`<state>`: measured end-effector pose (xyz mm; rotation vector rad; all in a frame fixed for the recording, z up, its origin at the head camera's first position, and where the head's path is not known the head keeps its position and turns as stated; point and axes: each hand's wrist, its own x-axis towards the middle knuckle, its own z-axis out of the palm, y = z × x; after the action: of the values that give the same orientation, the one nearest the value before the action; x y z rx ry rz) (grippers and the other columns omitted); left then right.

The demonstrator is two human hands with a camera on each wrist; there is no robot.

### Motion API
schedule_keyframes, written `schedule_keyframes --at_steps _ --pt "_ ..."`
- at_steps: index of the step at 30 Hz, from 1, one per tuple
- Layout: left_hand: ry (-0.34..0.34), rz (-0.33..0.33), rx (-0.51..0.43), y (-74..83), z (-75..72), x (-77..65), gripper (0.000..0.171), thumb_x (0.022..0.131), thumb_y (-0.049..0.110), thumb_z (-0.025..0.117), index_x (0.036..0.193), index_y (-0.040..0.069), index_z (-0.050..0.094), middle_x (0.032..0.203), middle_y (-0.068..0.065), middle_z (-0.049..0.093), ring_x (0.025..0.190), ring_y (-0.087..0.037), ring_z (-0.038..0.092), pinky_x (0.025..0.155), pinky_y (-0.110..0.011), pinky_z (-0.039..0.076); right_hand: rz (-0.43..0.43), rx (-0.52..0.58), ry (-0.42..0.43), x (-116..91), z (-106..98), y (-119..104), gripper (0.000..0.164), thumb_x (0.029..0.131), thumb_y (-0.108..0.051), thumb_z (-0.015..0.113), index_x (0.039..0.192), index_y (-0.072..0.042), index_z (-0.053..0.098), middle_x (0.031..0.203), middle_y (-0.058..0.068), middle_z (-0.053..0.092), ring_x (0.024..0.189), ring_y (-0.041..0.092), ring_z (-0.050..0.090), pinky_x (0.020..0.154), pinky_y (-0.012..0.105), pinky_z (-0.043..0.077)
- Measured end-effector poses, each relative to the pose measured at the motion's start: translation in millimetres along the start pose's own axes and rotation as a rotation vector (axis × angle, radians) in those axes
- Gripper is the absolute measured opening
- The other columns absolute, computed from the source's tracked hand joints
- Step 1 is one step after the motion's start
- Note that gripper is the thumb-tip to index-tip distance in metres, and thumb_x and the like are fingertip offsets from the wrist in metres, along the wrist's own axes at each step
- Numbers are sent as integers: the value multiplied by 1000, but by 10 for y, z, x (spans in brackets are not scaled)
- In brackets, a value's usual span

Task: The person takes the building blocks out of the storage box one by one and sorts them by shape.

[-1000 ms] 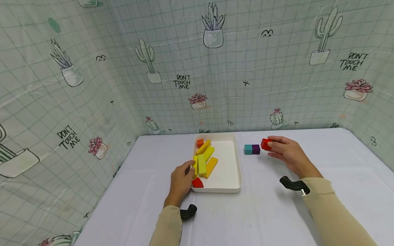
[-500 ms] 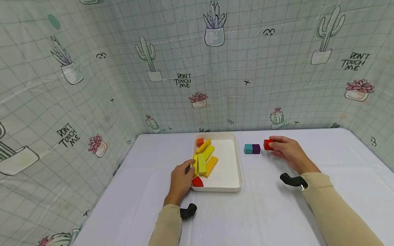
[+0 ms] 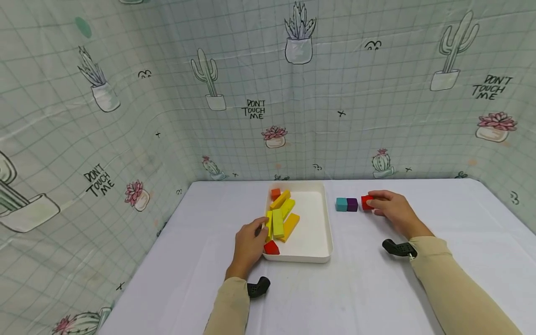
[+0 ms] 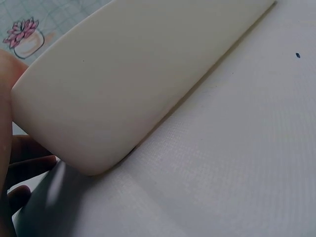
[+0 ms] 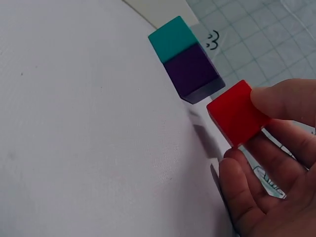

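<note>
My right hand (image 3: 398, 213) pinches a red cube block (image 3: 366, 202) between thumb and fingers, just right of a purple block (image 3: 352, 204). A narrow gap separates the two. On the purple block's left side, touching it, stands a teal block (image 3: 341, 204). In the right wrist view the thumb presses one face of the red cube (image 5: 238, 113), with the fingers behind and below it. My left hand (image 3: 247, 244) grips the left side of a white tray (image 3: 313, 232), thumb at the rim. From the left wrist view, fingertips (image 4: 37, 165) show beyond the tray's end wall (image 4: 98, 98).
Inside the tray, along its left half, lie several yellow blocks (image 3: 278, 223), an orange block (image 3: 275, 194) at the back and a red wedge-shaped block (image 3: 271, 247) in front. White cloth covers the table (image 3: 322, 298). A cactus-print curtain (image 3: 335, 83) rises behind it.
The red cube, tilted a second ago, now sits level and lower, after my right hand drew it slightly right and down. My left hand stays at the tray. The head view has shifted a little.
</note>
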<state>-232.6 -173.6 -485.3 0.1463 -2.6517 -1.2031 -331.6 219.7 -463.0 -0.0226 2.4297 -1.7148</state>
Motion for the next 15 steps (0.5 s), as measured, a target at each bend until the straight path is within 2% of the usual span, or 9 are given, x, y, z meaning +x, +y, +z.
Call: schedule_keyframes --at_steps 7,15 --pt "3 2 -3 3 -3 3 34 101 27 58 134 24 65 129 -4 64 118 -25 56 106 -48 43 -18 -121 15 39 22 -3 54 100 -29 60 146 -4 48 144 24 47 111 33 56 89 32 46" --pt "7 15 4 -12 12 2 34 101 26 59 134 23 65 130 -5 64 121 -27 56 106 -49 43 -47 -237 18 67 66 15 50 100 -27 59 142 -2 52 138 25 51 109 32 54 83 32 46"
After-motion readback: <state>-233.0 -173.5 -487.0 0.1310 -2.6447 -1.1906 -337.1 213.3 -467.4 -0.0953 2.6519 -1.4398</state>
